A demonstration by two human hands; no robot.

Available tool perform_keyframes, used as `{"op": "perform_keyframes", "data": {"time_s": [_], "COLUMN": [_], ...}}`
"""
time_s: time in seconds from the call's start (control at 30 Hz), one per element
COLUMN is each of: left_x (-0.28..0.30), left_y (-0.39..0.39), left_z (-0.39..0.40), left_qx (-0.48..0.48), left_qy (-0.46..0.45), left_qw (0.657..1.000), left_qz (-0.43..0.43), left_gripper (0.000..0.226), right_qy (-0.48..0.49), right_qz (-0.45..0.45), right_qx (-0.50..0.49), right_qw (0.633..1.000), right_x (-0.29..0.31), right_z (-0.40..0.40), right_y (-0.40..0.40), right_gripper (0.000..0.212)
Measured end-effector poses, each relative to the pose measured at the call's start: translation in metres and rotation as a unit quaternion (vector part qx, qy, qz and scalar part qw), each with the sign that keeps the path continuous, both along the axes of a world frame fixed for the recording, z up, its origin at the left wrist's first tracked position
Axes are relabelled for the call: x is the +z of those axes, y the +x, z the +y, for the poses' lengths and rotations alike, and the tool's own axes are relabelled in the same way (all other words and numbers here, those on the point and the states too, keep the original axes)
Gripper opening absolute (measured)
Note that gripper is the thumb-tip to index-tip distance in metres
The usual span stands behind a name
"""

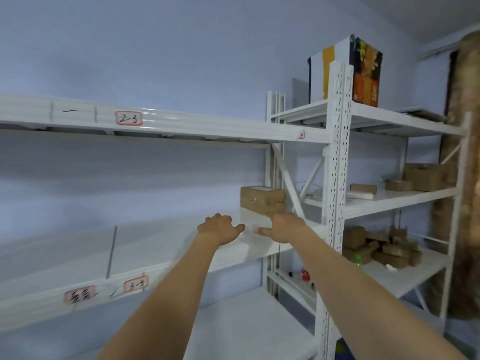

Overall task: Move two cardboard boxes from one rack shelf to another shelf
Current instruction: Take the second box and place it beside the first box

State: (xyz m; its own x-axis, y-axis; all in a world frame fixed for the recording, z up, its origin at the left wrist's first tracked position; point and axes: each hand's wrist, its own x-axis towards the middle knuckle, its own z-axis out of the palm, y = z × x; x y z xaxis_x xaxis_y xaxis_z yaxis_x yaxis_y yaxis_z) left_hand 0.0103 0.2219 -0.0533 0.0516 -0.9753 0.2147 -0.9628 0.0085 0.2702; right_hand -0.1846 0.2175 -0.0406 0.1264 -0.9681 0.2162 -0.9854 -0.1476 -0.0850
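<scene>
Two brown cardboard boxes [262, 200] sit stacked at the far right end of the white middle shelf [145, 245]. Both of my arms reach out over that shelf. My left hand [219, 226] hovers palm down just short of the boxes, fingers spread, holding nothing. My right hand [281, 226] is beside it, a little right and below the stack, thumb out towards the left hand, also empty. Neither hand touches the boxes.
A perforated white upright post [336, 162] stands right of my hands. The adjoining rack holds small cardboard boxes [422, 176] on its middle shelf, a pile of cartons [381, 249] below, and a tall printed box [345, 71] on top. Shelf labels [129, 118] mark the beams.
</scene>
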Motion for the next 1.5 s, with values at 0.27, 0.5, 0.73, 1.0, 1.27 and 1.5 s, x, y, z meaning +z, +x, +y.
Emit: {"op": "perform_keyframes", "data": {"time_s": [0.27,0.5,0.73,1.0,1.27,1.5], "left_x": [0.023,0.034,0.044,0.045,0.052,0.057], "left_y": [-0.029,-0.063,-0.089,-0.104,-0.1,-0.099], "left_z": [-0.122,-0.211,-0.288,-0.366,-0.396,-0.408], "left_qx": [-0.008,0.007,0.067,0.164,0.17,0.163], "left_qy": [-0.015,-0.019,-0.025,0.008,0.146,0.172], "left_qw": [1.0,1.0,0.997,0.98,0.878,0.819], "left_qz": [-0.008,-0.017,-0.01,0.111,0.424,0.523], "left_gripper": [0.072,0.072,0.072,0.065,0.071,0.066], "right_qy": [0.003,-0.017,-0.026,-0.008,0.057,0.136], "right_qz": [-0.053,-0.071,-0.174,-0.252,-0.206,-0.218], "right_qx": [0.004,0.064,0.101,0.115,0.051,0.048], "right_qw": [0.999,0.995,0.979,0.961,0.976,0.965], "right_x": [0.012,0.027,0.038,0.068,0.07,0.089], "right_z": [-0.122,-0.216,-0.305,-0.4,-0.438,-0.431], "right_y": [-0.028,-0.059,-0.076,-0.057,-0.046,-0.045], "right_gripper": [0.086,0.079,0.075,0.061,0.039,0.045]}}
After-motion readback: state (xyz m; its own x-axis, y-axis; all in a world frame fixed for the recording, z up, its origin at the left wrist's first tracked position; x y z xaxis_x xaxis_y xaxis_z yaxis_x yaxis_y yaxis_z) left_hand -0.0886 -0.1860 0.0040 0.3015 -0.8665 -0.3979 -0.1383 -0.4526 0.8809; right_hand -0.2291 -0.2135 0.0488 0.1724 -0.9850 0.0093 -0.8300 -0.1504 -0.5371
